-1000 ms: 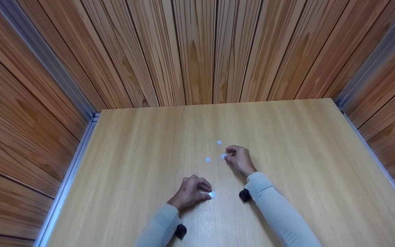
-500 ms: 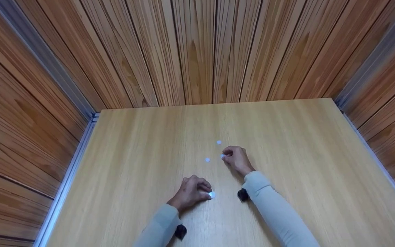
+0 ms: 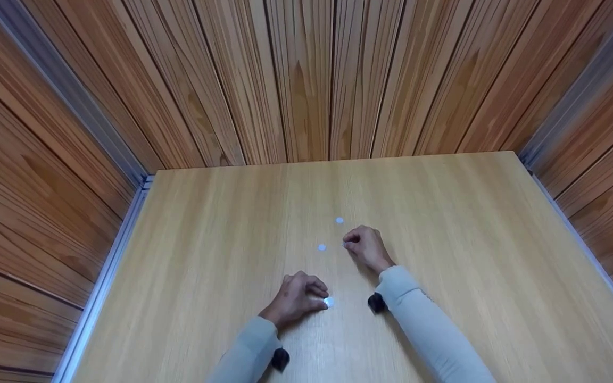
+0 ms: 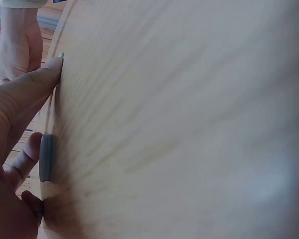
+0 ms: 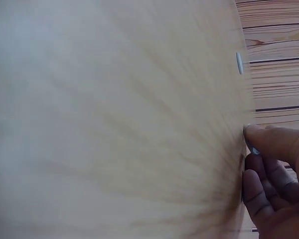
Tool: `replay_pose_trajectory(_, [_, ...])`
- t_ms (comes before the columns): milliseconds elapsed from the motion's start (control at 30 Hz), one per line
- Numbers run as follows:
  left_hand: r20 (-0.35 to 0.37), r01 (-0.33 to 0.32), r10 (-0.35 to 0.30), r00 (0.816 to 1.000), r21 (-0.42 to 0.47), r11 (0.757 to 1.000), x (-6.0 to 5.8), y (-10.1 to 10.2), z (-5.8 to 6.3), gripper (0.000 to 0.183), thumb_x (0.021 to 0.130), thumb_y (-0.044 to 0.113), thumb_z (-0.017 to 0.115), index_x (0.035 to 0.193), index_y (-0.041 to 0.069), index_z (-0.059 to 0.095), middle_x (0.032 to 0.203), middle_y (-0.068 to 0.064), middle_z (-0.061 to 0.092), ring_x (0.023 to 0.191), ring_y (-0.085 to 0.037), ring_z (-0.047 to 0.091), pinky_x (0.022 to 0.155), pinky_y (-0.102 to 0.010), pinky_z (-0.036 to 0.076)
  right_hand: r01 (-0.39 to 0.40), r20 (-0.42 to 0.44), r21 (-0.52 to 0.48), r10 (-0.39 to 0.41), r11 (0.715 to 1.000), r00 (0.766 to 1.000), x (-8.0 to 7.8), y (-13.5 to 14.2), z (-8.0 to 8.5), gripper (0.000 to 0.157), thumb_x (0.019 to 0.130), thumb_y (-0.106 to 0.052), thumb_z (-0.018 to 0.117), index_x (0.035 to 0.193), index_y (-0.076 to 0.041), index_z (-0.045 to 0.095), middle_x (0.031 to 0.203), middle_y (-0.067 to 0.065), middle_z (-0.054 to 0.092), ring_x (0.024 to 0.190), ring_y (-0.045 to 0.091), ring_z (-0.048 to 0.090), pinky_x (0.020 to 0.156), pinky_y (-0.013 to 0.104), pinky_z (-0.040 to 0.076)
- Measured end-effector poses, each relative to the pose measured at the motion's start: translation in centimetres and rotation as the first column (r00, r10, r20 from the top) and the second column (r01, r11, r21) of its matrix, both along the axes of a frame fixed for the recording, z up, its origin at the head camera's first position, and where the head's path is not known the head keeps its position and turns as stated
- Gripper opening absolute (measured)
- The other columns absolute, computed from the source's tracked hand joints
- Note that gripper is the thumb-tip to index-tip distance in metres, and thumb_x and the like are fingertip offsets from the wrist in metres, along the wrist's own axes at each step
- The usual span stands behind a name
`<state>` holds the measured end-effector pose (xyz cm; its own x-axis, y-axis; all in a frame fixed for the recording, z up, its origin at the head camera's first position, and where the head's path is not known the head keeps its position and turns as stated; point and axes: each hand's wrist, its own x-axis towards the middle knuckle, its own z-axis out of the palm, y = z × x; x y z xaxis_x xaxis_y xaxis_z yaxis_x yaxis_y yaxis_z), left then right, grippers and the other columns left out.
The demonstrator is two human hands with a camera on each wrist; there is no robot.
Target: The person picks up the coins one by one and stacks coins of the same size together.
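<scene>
In the head view my left hand (image 3: 297, 296) reaches over the table, thumb and forefinger curled at the near edge of a small white disc (image 3: 329, 301). From the left wrist, a disc's thick greyish rim (image 4: 46, 158) shows with a curled fingertip against it. Farther off, my right hand (image 3: 369, 248) pinches another white disc between thumb and fingers. Its edge (image 5: 254, 149) shows between them in the right wrist view; from above it is mostly hidden. Two more white discs lie flat, one (image 3: 322, 247) left of the right hand and one (image 3: 339, 220) beyond it.
The light wooden table (image 3: 216, 223) has slatted wooden walls (image 3: 306, 80) at its back and sides. Metal rails (image 3: 104, 287) run along its side edges. A small black device (image 3: 280, 360) sits at the left wrist, another (image 3: 377, 303) at the right.
My right hand has shifted slightly left and its fingers have drawn together over the disc, which now shows far less. My left hand and the two loose discs have stayed put.
</scene>
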<state>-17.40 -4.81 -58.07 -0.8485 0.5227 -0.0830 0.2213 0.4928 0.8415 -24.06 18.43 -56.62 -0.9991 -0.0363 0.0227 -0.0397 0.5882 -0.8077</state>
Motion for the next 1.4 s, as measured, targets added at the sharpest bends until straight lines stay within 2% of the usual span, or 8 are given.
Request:
replay_pose_trajectory(167, [0.007, -0.003, 0.003, 1.000, 0.007, 1.000, 0.1, 0.0, 0.0, 0.023, 0.078, 0.016, 0.086, 0.097, 0.019, 0.075, 0.084, 0.017, 0.073, 0.091, 0.000, 0.067, 0.109, -0.052, 0.028, 0.020, 0.002, -0.025, -0.020, 0.999, 1.000, 0.0, 0.2, 0.0, 0.009, 0.090, 0.004, 0.070, 0.096, 0.000, 0.076, 0.097, 0.009, 0.071, 0.097, 0.027, 0.066, 0.087, 0.041, 0.052])
replay_pose_trajectory(267, [-0.008, -0.004, 0.004, 1.000, -0.011, 1.000, 0.1, 0.0, 0.0, 0.023, 0.077, 0.017, 0.087, 0.097, 0.020, 0.075, 0.084, 0.018, 0.073, 0.090, 0.001, 0.067, 0.105, -0.048, 0.029, 0.038, 0.027, -0.068, -0.036, 0.997, 0.999, 0.1, 0.4, 0.0, 0.010, 0.091, 0.004, 0.068, 0.098, 0.002, 0.075, 0.097, 0.011, 0.073, 0.097, 0.028, 0.068, 0.087, 0.040, 0.054])
replay_pose_trajectory(400, [-0.023, -0.007, 0.006, 1.000, -0.034, 0.999, 0.1, 0.0, 0.1, 0.024, 0.078, 0.019, 0.087, 0.097, 0.022, 0.074, 0.085, 0.020, 0.072, 0.090, 0.002, 0.066, 0.097, -0.044, 0.029, 0.077, 0.065, -0.123, -0.070, 0.989, 0.995, 0.1, 0.6, 0.1, 0.011, 0.093, 0.005, 0.066, 0.099, 0.002, 0.075, 0.097, 0.011, 0.074, 0.094, 0.025, 0.069, 0.083, 0.036, 0.055])
replay_pose_trajectory(600, [-0.041, -0.004, 0.002, 0.999, -0.035, 0.999, 0.2, 0.0, 0.0, 0.023, 0.078, 0.018, 0.087, 0.097, 0.022, 0.075, 0.085, 0.019, 0.072, 0.094, 0.000, 0.066, 0.100, -0.047, 0.030, 0.125, 0.108, -0.162, -0.108, 0.979, 0.988, 0.3, 0.7, 0.1, 0.010, 0.093, 0.004, 0.066, 0.098, 0.003, 0.074, 0.095, 0.012, 0.073, 0.086, 0.020, 0.069, 0.076, 0.028, 0.054])
replay_pose_trajectory(767, [-0.058, 0.002, -0.005, 0.998, -0.045, 0.999, 0.3, 0.1, 0.0, 0.023, 0.077, 0.018, 0.087, 0.097, 0.022, 0.075, 0.084, 0.020, 0.072, 0.095, 0.000, 0.065, 0.094, -0.044, 0.030, 0.146, 0.133, -0.179, -0.123, 0.973, 0.983, 0.3, 0.7, 0.0, 0.010, 0.092, 0.005, 0.066, 0.099, 0.004, 0.074, 0.095, 0.012, 0.073, 0.083, 0.019, 0.068, 0.073, 0.027, 0.054])
replay_pose_trajectory(900, [-0.047, 0.001, -0.003, 0.999, -0.039, 0.999, 0.2, 0.0, 0.1, 0.023, 0.078, 0.017, 0.087, 0.097, 0.022, 0.075, 0.085, 0.019, 0.072, 0.092, 0.001, 0.066, 0.098, -0.045, 0.033, 0.155, 0.175, -0.196, -0.121, 0.968, 0.977, 0.6, 0.9, 0.0, 0.011, 0.093, 0.004, 0.066, 0.100, 0.002, 0.074, 0.097, 0.011, 0.073, 0.087, 0.019, 0.068, 0.077, 0.030, 0.055])
replay_pose_trajectory(1067, [-0.028, -0.002, 0.001, 1.000, -0.040, 0.999, 0.2, 0.0, 0.2, 0.023, 0.078, 0.016, 0.086, 0.098, 0.023, 0.074, 0.085, 0.019, 0.072, 0.092, 0.000, 0.066, 0.104, -0.050, 0.031, 0.165, 0.205, -0.211, -0.122, 0.963, 0.971, 1.0, 1.0, -0.1, 0.011, 0.093, 0.004, 0.066, 0.100, 0.001, 0.074, 0.099, 0.011, 0.072, 0.089, 0.019, 0.067, 0.078, 0.029, 0.055])
replay_pose_trajectory(1400, [-0.039, 0.008, -0.009, 0.999, -0.038, 0.999, 0.2, -0.1, 0.1, 0.022, 0.079, 0.018, 0.086, 0.097, 0.023, 0.074, 0.086, 0.019, 0.072, 0.097, -0.003, 0.063, 0.100, -0.051, 0.028, 0.148, 0.200, -0.196, -0.108, 0.969, 0.974, 2.2, 0.8, -0.2, 0.009, 0.091, 0.005, 0.068, 0.097, 0.002, 0.075, 0.095, 0.009, 0.072, 0.086, 0.017, 0.067, 0.075, 0.026, 0.054])
